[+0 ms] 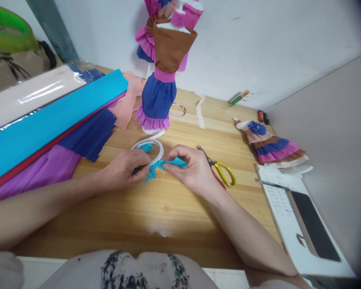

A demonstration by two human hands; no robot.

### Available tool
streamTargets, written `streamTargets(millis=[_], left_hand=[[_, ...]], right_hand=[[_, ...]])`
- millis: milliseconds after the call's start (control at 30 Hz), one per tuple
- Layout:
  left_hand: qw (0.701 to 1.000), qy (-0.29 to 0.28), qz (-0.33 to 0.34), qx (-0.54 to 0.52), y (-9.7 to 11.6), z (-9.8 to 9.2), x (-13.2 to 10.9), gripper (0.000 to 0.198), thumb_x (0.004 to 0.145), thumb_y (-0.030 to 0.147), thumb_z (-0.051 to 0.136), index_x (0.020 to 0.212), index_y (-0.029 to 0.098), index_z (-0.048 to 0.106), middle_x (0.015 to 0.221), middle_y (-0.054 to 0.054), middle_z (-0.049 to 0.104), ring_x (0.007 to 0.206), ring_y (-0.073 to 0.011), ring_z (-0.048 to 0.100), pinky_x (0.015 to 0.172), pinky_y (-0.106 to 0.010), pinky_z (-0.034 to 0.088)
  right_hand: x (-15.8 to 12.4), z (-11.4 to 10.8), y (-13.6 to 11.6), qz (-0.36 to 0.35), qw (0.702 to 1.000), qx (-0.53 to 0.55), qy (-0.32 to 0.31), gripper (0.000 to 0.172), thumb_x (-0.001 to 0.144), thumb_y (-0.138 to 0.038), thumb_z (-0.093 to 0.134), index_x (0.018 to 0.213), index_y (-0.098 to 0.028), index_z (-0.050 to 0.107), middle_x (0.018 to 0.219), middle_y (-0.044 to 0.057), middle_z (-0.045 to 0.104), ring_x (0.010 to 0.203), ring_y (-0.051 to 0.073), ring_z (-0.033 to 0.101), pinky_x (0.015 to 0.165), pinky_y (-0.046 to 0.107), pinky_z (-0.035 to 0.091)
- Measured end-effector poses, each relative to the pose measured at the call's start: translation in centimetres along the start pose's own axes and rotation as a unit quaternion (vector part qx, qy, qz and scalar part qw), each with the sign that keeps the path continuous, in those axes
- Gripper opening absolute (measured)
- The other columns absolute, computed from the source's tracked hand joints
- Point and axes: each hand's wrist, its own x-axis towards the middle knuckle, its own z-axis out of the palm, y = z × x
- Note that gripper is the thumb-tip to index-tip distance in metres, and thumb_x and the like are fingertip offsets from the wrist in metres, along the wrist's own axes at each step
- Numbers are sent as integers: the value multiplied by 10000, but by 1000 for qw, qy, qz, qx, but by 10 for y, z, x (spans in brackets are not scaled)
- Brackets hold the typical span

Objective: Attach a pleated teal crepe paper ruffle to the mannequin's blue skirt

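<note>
Both my hands rest on the wooden table (pixel 156 216) and pinch one small strip of turquoise crepe paper (pixel 172 163) between them. My left hand (pixel 124 168) is closed on the strip's left end. My right hand (pixel 190 167) is closed on its right end. A roll of clear tape (pixel 156 147) lies just behind my left fingers, touching the paper. Yellow-handled scissors (pixel 221 170) lie right beside my right hand.
Rolls and sheets of turquoise (pixel 48 120), purple, blue and pink crepe paper cover the left. A tall crepe-paper figure (pixel 162 68) stands behind the tape. A smaller layered paper piece (pixel 272 146) lies at the right, with a phone on papers (pixel 311 224) near the right edge.
</note>
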Motion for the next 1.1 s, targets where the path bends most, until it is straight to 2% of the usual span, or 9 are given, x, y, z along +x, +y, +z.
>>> streamTargets(millis=[100, 200, 433, 667, 1100], left_hand=[[1000, 5, -8, -6, 1, 0, 0, 275, 909, 95, 458, 654, 195, 466, 612, 14, 540, 550, -108, 480, 543, -242, 365], [1000, 5, -16, -4, 1, -1, -1, 285, 916, 99, 455, 646, 184, 481, 609, 18, 539, 551, -99, 478, 548, -233, 358], [1000, 1, -13, 0, 3, -2, 1, 289, 925, 95, 465, 647, 171, 493, 604, 27, 530, 550, -86, 481, 542, -216, 349], [1000, -6, -26, -8, 4, -2, 1, 289, 926, 91, 458, 651, 175, 493, 608, 26, 532, 554, -90, 494, 550, -218, 355], [1000, -5, -20, -2, 5, 0, 0, 298, 937, 120, 448, 650, 199, 425, 599, 19, 494, 552, -112, 459, 541, -257, 340]], right_hand=[[1, 0, 1, 1, 1000, 26, -1, 81, 738, -249, 691, 718, -199, 631, 653, -25, 613, 586, 107, 474, 562, 251, 375], [1, 1, 3, 25, 999, 28, -13, 95, 721, -270, 714, 753, -196, 664, 638, -27, 606, 565, 104, 457, 543, 248, 367], [0, 3, 2, 29, 996, 66, -44, 144, 739, -300, 682, 691, -193, 598, 606, -34, 551, 542, 90, 426, 505, 229, 344], [-1, 7, 2, 23, 998, 62, -3, 89, 745, -281, 639, 722, -200, 612, 647, -5, 630, 581, 122, 542, 556, 251, 425], [0, 18, 1, 133, 974, 183, 3, 179, 662, -302, 724, 649, -204, 575, 533, -25, 634, 498, 138, 640, 502, 244, 494]])
